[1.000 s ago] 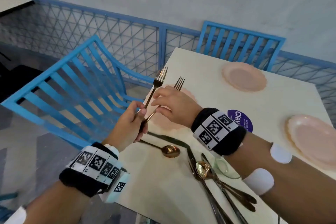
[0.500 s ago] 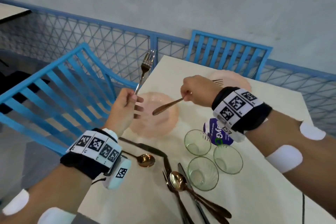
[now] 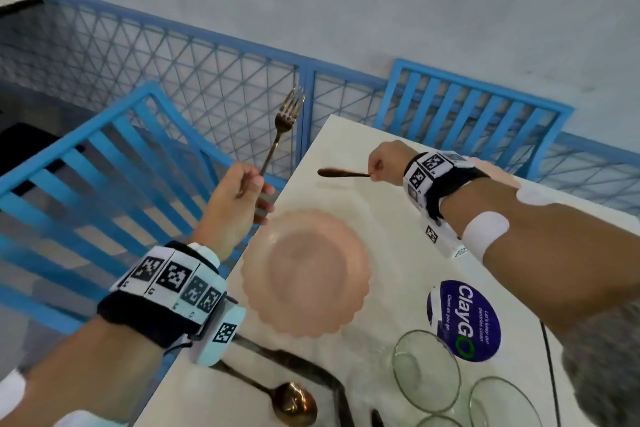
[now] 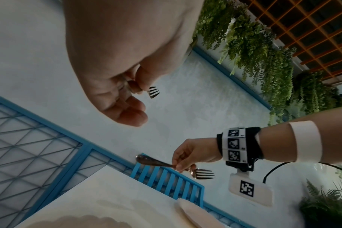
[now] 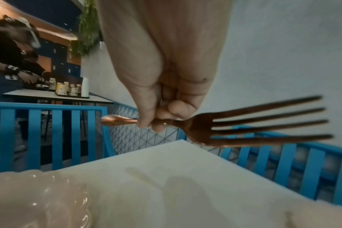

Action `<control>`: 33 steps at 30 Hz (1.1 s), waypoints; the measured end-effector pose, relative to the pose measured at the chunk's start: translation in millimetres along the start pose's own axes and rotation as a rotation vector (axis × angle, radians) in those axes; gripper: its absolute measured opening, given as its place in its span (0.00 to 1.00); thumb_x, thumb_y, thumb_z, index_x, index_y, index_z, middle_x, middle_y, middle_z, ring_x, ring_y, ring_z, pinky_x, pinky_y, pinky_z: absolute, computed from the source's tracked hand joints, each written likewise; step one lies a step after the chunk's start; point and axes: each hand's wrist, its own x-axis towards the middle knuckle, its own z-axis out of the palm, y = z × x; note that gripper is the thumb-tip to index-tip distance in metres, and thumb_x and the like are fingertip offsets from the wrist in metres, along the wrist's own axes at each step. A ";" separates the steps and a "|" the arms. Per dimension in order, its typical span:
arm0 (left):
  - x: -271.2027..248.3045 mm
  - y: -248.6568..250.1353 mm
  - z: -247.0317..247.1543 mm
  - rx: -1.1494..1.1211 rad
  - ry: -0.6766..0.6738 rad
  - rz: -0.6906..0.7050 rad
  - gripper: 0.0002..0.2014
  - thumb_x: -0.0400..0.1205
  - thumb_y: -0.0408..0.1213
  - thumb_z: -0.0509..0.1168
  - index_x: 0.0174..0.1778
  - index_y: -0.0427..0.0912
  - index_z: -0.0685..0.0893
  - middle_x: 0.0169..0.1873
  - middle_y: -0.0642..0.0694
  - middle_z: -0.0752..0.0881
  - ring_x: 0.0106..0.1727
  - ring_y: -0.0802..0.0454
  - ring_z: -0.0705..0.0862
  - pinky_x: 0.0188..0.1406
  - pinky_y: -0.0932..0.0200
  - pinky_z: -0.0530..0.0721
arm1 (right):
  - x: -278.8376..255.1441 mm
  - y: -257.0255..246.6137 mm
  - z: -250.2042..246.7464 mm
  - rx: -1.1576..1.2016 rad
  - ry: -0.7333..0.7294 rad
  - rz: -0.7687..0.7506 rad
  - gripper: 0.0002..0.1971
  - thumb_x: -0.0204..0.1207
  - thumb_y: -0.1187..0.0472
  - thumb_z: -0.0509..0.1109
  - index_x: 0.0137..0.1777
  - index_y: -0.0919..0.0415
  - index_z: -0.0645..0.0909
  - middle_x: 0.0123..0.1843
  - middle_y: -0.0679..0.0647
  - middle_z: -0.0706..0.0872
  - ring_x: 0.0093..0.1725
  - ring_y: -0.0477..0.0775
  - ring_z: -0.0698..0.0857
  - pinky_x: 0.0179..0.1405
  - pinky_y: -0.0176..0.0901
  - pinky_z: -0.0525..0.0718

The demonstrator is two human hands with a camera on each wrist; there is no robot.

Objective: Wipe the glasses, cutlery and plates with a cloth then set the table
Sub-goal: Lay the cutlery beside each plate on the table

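Observation:
My left hand (image 3: 239, 198) pinches a copper fork (image 3: 284, 125) by its handle, tines up, off the table's left edge; its tines (image 4: 153, 92) show past my thumb in the left wrist view. Over the far part of the white table (image 3: 391, 246), my right hand (image 3: 382, 165) grips a second copper fork (image 5: 234, 125) near its neck, held level, handle (image 3: 341, 173) pointing left, tines right. A pink scalloped plate (image 3: 306, 274) lies below and between both hands. No cloth is in view.
Clear glasses (image 3: 427, 369) stand near right beside a purple round sticker (image 3: 465, 321). A spoon (image 3: 287, 404) and dark cutlery (image 3: 294, 362) lie at the near edge. Another pink plate (image 3: 498, 172) sits behind my right wrist. Blue chairs (image 3: 86, 191) and mesh railing (image 3: 207, 87) flank the table.
Both hands have drawn apart, each with one fork. My right hand has carried its fork further over the table; my left has raised its fork more upright. My view has tilted down.

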 end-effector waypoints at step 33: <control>21.1 -31.5 -21.8 0.032 0.006 -0.082 0.05 0.87 0.36 0.53 0.47 0.47 0.73 0.44 0.47 0.84 0.36 0.55 0.85 0.32 0.63 0.86 | 110.3 -51.5 101.9 -0.277 -0.296 -0.054 0.22 0.76 0.58 0.70 0.23 0.60 0.67 0.31 0.54 0.76 0.38 0.57 0.77 0.39 0.41 0.73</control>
